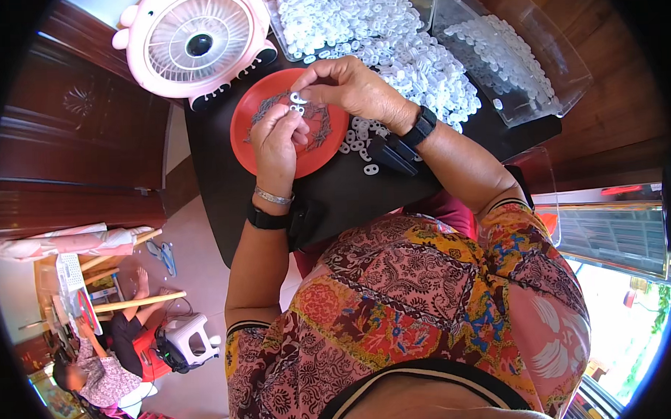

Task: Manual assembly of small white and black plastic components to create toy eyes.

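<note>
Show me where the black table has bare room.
Bare tabletop lies left of the red bowl, and on its near side between the forearms. Crowded: bowl's right, with white two-holed pieces; beyond, pink fan and clear bins.

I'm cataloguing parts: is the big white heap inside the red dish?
No, the white heap lies right of the red dish, which holds small gray pieces.

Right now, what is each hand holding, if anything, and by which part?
Small white holed pieces, pinched by their edges: the left hand at the lower side, the right hand at the upper right. Whether they're joined cannot be told.
</note>
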Tool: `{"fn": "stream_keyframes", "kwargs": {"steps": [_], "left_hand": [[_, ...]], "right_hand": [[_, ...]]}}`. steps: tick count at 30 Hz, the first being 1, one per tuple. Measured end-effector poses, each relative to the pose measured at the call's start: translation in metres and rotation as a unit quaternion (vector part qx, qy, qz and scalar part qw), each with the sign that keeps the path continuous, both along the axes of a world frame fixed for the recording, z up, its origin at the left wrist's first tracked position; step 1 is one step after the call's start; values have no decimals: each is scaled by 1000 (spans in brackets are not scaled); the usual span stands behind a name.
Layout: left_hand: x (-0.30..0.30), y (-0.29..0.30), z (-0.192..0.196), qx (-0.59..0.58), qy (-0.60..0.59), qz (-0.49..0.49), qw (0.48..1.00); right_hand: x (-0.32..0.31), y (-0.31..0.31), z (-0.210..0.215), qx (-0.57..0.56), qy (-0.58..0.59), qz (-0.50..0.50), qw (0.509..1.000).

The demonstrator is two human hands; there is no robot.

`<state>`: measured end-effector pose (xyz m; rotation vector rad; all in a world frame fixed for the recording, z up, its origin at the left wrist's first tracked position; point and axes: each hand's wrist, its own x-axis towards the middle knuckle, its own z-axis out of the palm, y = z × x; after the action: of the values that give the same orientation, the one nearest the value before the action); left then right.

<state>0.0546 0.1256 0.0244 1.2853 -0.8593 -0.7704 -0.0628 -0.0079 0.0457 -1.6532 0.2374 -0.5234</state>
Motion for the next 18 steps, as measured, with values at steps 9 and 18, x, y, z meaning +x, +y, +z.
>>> {"fn": "stream_keyframes", "kwargs": {"steps": [9,18], "left_hand": [[-1,0,-2,0,-20,4,1000],[3,-1,-2,17,65,-49,996]], "right_hand": [[3,2,-6,-27,2,3,1000],[0,2,-1,-39,33,53,997]]}}
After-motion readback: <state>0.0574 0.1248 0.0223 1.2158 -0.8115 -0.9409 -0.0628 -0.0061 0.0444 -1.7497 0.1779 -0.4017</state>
